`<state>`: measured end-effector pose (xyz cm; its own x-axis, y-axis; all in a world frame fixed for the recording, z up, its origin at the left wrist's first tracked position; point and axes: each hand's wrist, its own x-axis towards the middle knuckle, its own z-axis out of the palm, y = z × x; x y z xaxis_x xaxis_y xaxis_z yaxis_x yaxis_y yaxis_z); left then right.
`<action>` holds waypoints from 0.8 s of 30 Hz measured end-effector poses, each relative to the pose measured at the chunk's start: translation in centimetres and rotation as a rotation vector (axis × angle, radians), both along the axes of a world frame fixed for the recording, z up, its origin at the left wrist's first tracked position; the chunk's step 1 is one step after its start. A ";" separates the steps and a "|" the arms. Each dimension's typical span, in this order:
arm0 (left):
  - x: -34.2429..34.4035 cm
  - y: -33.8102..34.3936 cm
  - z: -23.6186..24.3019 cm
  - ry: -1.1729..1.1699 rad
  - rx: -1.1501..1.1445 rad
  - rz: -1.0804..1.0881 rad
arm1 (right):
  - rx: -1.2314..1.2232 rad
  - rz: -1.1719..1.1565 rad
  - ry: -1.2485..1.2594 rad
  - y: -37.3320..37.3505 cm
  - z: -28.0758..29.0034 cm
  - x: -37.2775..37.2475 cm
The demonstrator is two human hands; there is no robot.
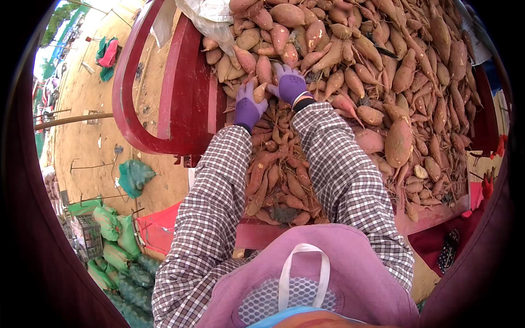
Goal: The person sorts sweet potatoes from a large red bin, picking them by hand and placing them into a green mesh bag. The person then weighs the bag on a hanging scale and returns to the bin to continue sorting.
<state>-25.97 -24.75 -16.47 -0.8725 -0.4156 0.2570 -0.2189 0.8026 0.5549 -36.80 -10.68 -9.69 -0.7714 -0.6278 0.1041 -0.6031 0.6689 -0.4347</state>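
Left hand (249, 109) at 1 sweet potato (260, 93), right hand (291, 87) alongside, neither grip discernible, and the pile (403, 74) could be set sliding by tugging!

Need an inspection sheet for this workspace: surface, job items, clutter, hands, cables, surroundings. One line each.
Surface: red metal bed, mostly covered by the heap.
Job's things: sweet potatoes, mixed sizes, many with thin roots attached.
Clutter: whitish plastic sheet at the heap's upper-left edge.
Hands: left hand and right hand, both purple-gloved, close together among the sweet potatoes; grip unclear.
Cables: nothing seen.
Surroundings: tan ground left of the bed; teal bundle lying on it; filled green bags at lower left.
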 end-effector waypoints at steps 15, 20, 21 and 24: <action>1.1 8.0 1.1 -0.539 0.273 0.183 | -0.692 -0.040 -1.055 9.4 4.8 -0.2; 8.1 2.9 4.6 0.018 0.874 0.036 | -0.541 0.204 -1.177 -0.2 3.2 -0.1; 10.1 2.1 7.0 0.085 1.054 -0.018 | -0.549 0.222 -1.189 -2.0 -0.4 -0.1; 16.1 0.8 10.7 0.246 1.582 -0.040 | -0.318 -0.049 -0.822 -7.1 -6.1 3.7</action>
<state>-9.92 -23.94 -5.74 -0.8931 -0.3671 -0.2600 0.0035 -0.5836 0.8120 -33.07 -17.75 -15.75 -0.7041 -0.6279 -0.3316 0.0087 0.4593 -0.8882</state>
